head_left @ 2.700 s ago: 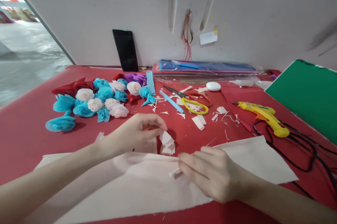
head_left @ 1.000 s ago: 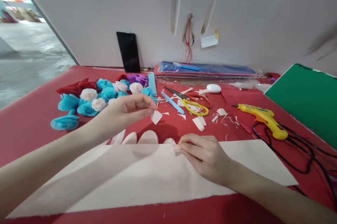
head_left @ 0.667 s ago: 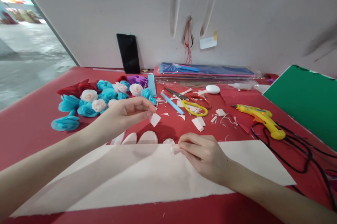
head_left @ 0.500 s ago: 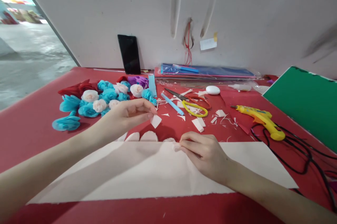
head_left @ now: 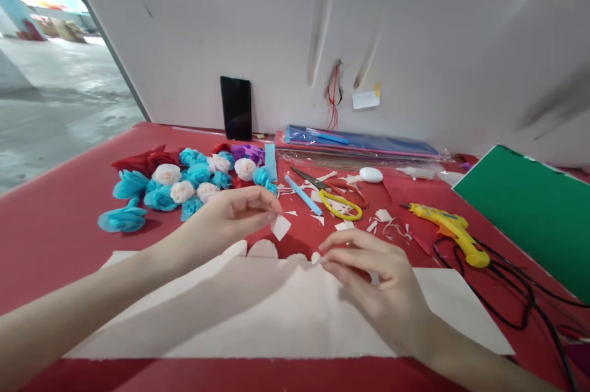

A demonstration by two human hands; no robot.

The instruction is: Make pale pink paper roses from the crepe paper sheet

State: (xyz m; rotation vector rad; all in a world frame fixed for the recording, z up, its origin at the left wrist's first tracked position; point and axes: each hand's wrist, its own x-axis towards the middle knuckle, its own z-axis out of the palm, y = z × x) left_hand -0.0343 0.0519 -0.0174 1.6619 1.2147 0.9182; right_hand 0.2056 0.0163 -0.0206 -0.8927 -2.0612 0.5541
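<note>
My left hand (head_left: 246, 214) pinches a small white paper piece (head_left: 281, 228) between thumb and fingertips, held above the table. To its right, my right hand (head_left: 373, 269) has its fingertips closed on a small rolled white paper bud (head_left: 316, 257) at the far edge of a large white paper sheet (head_left: 230, 318). Rounded white paper petals (head_left: 262, 249) lie along that same edge, partly hidden by the sheet. Beyond the hands are scissors (head_left: 340, 204) with one yellow and one red handle, and a light blue pen (head_left: 303, 194) among paper scraps.
Blue, white, red and purple paper flowers (head_left: 197, 174) are heaped at the left. A yellow glue gun (head_left: 449, 229) with black cords lies at the right, by a green board (head_left: 530, 214). A phone (head_left: 236, 108) leans on the wall behind, near plastic-wrapped paper (head_left: 369, 145).
The camera view has shifted slightly. My right hand's fingers have spread a little, showing the bud at their tips more clearly. My left hand still pinches its paper piece.
</note>
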